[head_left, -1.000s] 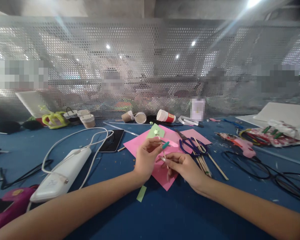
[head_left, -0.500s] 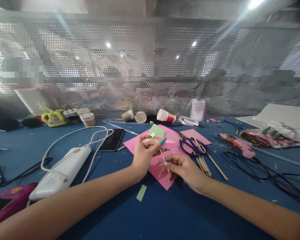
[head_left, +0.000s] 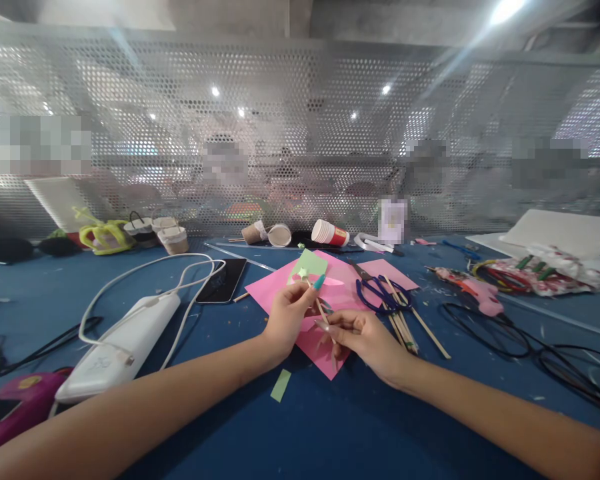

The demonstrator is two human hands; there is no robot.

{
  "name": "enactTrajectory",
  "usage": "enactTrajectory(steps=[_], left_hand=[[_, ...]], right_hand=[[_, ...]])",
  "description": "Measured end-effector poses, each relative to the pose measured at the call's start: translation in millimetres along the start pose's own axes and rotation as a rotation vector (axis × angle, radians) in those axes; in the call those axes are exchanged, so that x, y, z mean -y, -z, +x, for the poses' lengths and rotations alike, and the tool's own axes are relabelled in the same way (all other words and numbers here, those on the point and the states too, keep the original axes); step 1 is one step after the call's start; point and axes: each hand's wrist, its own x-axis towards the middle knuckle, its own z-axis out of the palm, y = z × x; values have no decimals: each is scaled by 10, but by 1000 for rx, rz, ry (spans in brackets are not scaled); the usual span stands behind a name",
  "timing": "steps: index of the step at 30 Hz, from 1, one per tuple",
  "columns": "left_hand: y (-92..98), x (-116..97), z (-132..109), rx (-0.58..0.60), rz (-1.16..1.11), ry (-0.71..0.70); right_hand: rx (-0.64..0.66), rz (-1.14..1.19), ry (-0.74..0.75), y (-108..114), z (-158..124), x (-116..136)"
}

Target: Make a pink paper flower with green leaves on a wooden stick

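Both hands hold one thin wooden stick (head_left: pixel 321 308) over pink paper (head_left: pixel 270 283). My left hand (head_left: pixel 291 313) pinches its upper part, thumb with a long teal nail pointing up. My right hand (head_left: pixel 363 339) pinches the lower part between thumb and fingers. A small pale green paper piece (head_left: pixel 303 273), star-like or flower-like, sits at the stick's top end. Behind it lies a light green paper sheet (head_left: pixel 316 262) on the pink sheets. Dark blue-handled scissors (head_left: pixel 380 293) rest to the right, on the pink paper and beside several loose wooden sticks (head_left: pixel 403 327).
A white power bank (head_left: pixel 120 347) with a cable and a black phone (head_left: pixel 222 280) lie left. A green paper strip (head_left: pixel 281 385) is in front. Paper cups (head_left: pixel 330 233) lie along the back by the perforated metal screen (head_left: pixel 300 133). A pink glue gun (head_left: pixel 483 297) lies right.
The stick's green top has tipped slightly left, and the left fingers have curled closer around the stick. Both hands keep their pinch; the view has shifted a little.
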Motion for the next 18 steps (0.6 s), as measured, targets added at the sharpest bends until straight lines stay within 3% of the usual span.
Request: enactTrajectory(steps=[8,12,18], left_hand=[[-10,-17,-13,27,49,-18],[-10,-3,3,-43,19,-19],[39,55,61,-114,3,-56]], right_hand=[[-8,152,-64,-31,53,55],[-42,155,-16,-92,148,53],[48,255,-49,-183,289,103]])
